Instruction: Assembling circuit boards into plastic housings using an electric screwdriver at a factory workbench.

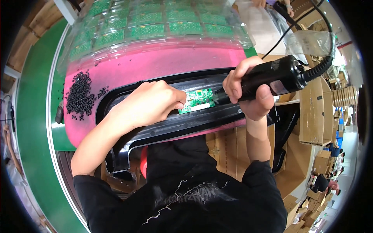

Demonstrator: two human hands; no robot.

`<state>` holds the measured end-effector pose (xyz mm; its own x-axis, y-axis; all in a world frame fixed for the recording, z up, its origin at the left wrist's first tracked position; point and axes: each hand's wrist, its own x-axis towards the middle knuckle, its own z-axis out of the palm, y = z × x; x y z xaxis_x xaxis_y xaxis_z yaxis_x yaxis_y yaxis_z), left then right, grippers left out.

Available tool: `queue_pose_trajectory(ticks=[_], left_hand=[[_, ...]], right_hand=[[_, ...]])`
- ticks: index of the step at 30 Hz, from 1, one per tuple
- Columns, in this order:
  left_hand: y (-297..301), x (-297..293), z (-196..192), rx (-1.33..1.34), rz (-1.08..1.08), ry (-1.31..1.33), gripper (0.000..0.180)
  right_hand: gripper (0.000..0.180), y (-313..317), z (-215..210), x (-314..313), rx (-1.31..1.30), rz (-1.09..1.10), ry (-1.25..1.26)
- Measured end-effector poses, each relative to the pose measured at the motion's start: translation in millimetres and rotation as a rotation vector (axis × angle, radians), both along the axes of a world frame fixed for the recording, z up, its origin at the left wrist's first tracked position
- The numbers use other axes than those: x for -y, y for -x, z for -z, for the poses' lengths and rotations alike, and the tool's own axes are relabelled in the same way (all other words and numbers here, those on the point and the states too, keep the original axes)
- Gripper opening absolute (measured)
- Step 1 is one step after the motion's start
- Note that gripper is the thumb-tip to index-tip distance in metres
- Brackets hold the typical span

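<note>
Board (200, 97), thin and green, lying inside the long black shell (196, 121), near the middle. Part-way done, by the look of it: already set down in the shell, but maybe not all fixed in place. Left to do, at a guess: some screwing down. Little black bits (79, 95), likely screws, heaped on the pink mat (163, 58). Lots more green boards (145, 31) at the far end, in rows in clear trays (167, 40).

Left hand (151, 103) bent over, fingers bunched close, thumb and fingertip at the left end of the board. Pinching it or just pushing on it: too hidden to tell. Right hand (254, 108) wrapped snugly around a fat black driver (274, 75), pointing left at the right end of the board. Touching or just beside it: hard to tell, too dark there.

Shell of hard plastic, probably, shiny inside, with a raised rim, long ridges and a bent leg at the left. Board dotted with tiny parts, plus a white strip along the near edge. Driver smooth and round like a bottle, with a ribbed, bendy cord (320, 70). Mat smooth and round-cornered. Trays see-through and glinting. Black bits like spilled beads.
</note>
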<state>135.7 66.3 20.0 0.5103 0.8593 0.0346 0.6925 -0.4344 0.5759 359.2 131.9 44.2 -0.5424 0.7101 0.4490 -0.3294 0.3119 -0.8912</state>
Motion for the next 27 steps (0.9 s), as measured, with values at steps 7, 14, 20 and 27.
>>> queue_pose_trajectory(ticks=[7, 14, 20, 27], left_hand=[[-1.4, -4.3, 6.4, 0.363, -0.016, -0.1, 0.009], [0.6, -0.8, -5.6, 0.38, -0.104, -0.069, 0.012], [-0.3, -4.0, 4.9, 0.522, -0.018, -0.229, 0.011], [12.4, -14.6, 11.7, 0.527, 0.062, -0.05, 0.012]], right_hand=[[0.071, 15.1, -27.4, 18.3, -0.419, -0.127, 0.054], [0.08, 24.7, -38.0, 21.6, -0.459, -0.152, -0.024], [0.072, 20.3, -37.2, 6.6, -0.438, -0.303, -0.205], [0.066, 22.6, -33.3, 4.8, -0.421, -0.342, -0.14]])
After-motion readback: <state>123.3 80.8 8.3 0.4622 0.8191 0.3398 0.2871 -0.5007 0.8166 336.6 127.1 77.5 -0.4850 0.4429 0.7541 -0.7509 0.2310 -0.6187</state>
